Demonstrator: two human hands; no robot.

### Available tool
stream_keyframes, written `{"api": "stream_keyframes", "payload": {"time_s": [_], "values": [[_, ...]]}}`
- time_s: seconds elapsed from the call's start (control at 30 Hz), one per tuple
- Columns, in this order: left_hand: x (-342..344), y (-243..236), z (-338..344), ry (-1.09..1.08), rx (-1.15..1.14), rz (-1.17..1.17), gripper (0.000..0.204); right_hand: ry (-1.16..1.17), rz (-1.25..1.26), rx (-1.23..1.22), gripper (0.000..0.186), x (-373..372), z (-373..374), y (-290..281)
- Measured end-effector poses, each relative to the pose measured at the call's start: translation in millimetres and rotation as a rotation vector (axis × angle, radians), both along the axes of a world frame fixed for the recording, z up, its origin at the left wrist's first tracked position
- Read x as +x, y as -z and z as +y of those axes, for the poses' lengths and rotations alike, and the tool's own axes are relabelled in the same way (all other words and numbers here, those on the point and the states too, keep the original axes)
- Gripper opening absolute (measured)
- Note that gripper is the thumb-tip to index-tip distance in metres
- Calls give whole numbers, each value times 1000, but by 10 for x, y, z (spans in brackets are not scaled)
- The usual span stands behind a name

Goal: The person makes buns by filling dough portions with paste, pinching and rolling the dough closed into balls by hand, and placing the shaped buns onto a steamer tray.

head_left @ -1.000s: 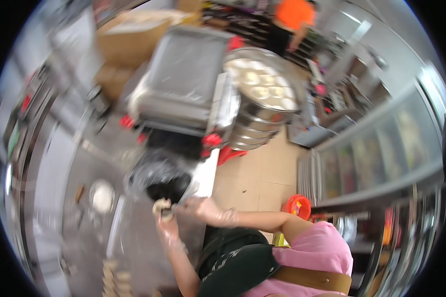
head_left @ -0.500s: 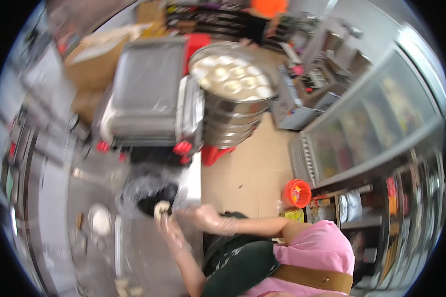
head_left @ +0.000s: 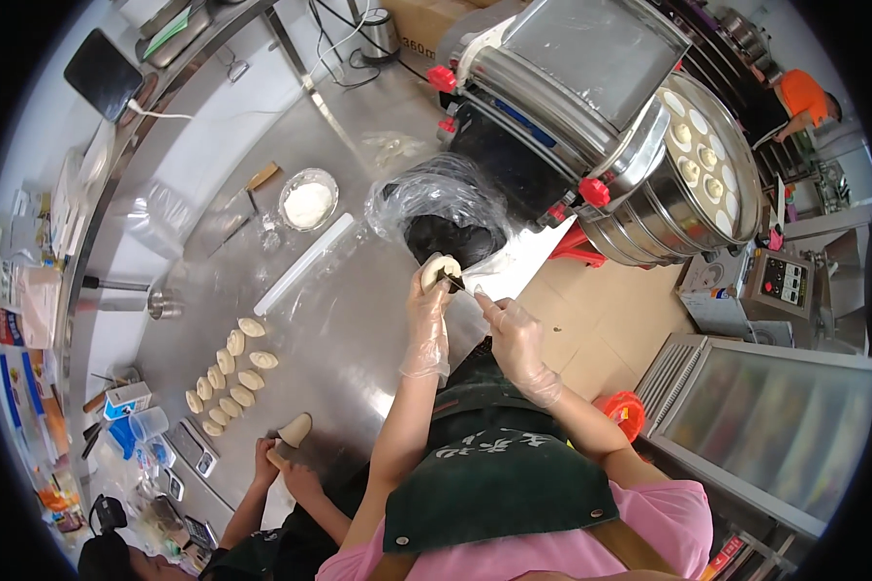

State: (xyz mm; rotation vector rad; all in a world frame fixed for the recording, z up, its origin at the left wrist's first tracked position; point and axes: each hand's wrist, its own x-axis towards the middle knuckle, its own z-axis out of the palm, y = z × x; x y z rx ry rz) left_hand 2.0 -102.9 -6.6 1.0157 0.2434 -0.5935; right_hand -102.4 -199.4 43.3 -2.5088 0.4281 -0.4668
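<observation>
My left hand [head_left: 428, 320], in a clear plastic glove, is closed around a round dough wrapper [head_left: 439, 267] with dark filling in it. In the fingers of my gloved right hand [head_left: 515, 339] is a thin filling spatula [head_left: 467, 289], its tip at the dark filling. Just beyond both hands, a clear plastic bag [head_left: 434, 192] lies open around a dark mass of filling [head_left: 452, 239] on the steel table.
Rows of dough pieces [head_left: 225, 362] lie on the table [head_left: 344, 320]. A co-worker's hands [head_left: 286, 472] handle a rolling pin and dough at lower left. A flour bowl [head_left: 308, 200], dough-rolling machine [head_left: 543, 87] and steamer stack [head_left: 639, 225] holding buns stand farther off.
The view has swung round, bringing the dough rows and the co-worker into sight. My left hand still holds the dough wrapper; the earlier frame is blurred.
</observation>
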Motion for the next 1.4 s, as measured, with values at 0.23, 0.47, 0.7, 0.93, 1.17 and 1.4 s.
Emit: {"api": "stream_keyframes", "payload": {"time_s": [0.23,0.47,0.7,0.93,1.17,1.4], "values": [[30,-29,121,-42,-469,169,40,76,-230,403,45,44,173,66],[105,-392,142,26,-687,129,30,76,-95,-191,46,39,263,239],[65,-92,294,57,-426,-83,55,-49,-48,500,39,119,106,43],[171,-164,368,124,-226,5,55,-188,-42,-193,50,252,-160,-183],[240,-206,450,139,-581,153,51,-335,-134,-445,48,188,-176,-175],[265,-114,423,82,-370,173,46,-220,-12,139,36,145,-149,-73]]}}
